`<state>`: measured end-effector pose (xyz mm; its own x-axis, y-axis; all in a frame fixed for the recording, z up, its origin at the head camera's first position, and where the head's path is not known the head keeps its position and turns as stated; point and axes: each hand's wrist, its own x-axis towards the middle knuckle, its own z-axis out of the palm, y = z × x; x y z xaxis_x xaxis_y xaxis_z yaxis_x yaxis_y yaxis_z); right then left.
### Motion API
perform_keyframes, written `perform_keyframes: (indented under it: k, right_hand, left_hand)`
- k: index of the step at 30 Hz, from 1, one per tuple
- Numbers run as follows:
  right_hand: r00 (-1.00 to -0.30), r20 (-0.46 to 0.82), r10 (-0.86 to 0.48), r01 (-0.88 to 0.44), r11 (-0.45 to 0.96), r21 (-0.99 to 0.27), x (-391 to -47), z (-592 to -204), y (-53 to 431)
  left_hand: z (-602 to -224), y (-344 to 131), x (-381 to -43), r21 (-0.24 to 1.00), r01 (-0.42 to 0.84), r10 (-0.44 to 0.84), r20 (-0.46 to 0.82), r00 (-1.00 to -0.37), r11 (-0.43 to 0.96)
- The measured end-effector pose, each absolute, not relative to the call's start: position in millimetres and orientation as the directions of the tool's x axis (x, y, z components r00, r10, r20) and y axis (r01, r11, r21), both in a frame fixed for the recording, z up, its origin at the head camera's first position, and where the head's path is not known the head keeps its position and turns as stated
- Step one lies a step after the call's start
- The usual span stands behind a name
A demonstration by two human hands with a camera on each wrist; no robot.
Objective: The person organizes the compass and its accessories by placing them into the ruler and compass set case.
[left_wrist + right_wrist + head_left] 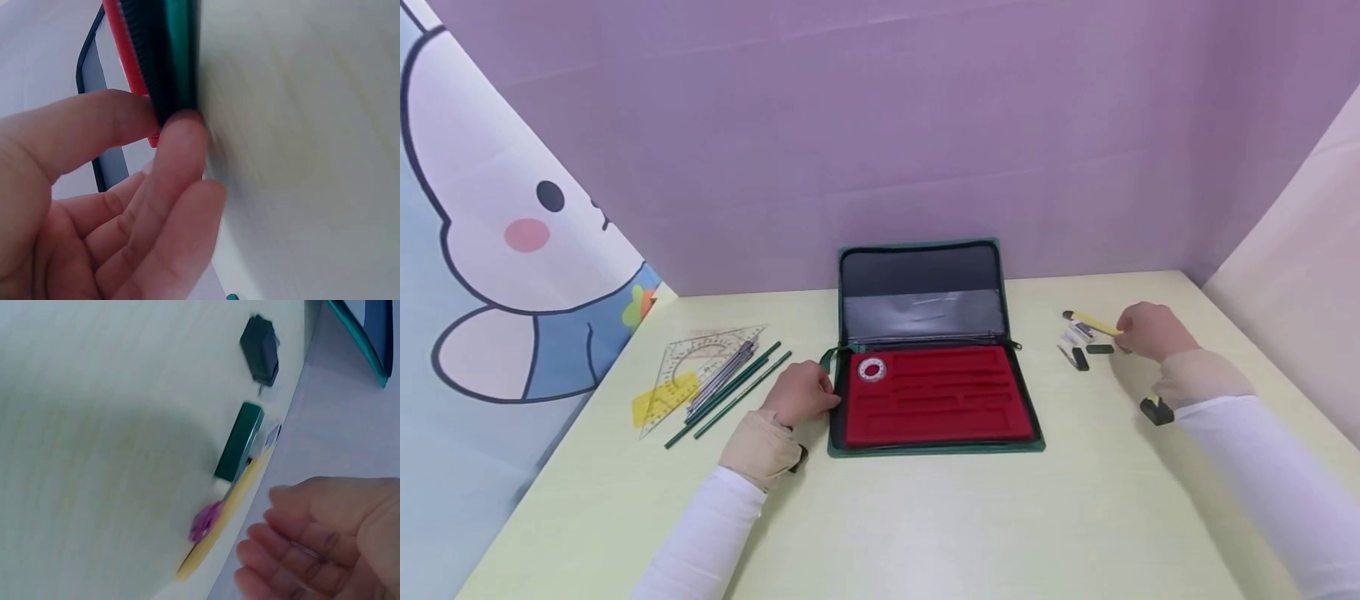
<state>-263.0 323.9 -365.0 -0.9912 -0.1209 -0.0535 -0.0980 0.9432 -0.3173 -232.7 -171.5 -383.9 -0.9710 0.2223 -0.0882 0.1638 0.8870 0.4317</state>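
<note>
An unzipped green-edged case [922,268] lies open on the table with its lid leaning back. Inside it is a red molded insert [936,396] with a white round dial-like piece [872,369] in one recess. My left hand [802,393] pinches the case's left edge between thumb and finger; the left wrist view shows the zipper edge [140,50] there. Over on the right, my right hand [1152,331] hovers beside a yellow-handled stick-like tool [231,503], fingers loosely bent, apart from it. A dark green block [240,442] and a small purple item [205,522] lie alongside.
To the left lie a clear set square [673,362], a yellow plastic template [662,398], silver drawing tools [722,377] and green pencils [743,400]. A small black piece [1080,359] lies right of the case. A purple cloth backdrop [925,125] rises behind the table.
</note>
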Motion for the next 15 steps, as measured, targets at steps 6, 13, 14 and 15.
perform_keyframes:
  k: [6, 13, 14, 15]
  right_hand:
    - [-0.993, -0.052, -0.107, -0.087, 0.952, -0.294, -259.7, -368.3, 334.7]
    - [-0.995, -0.079, -0.059, -0.03, 0.944, -0.328, -255.5, -369.5, 335.0]
    - [-0.995, -0.081, -0.054, -0.024, 0.942, -0.334, -255.0, -369.9, 334.5]
    - [-0.995, -0.08, -0.052, -0.022, 0.941, -0.339, -254.6, -370.6, 334.0]
  left_hand:
    - [-382.5, -171.6, -233.4, 0.431, 0.167, 0.226, -0.091, -0.97, 0.887]
    - [-381.3, -172.3, -232.2, 0.432, 0.183, 0.238, -0.076, -0.968, 0.883]
    - [-381.9, -172.3, -232.5, 0.433, 0.183, 0.238, -0.076, -0.968, 0.882]
    - [-382.3, -172.2, -232.6, 0.433, 0.181, 0.237, -0.078, -0.968, 0.883]
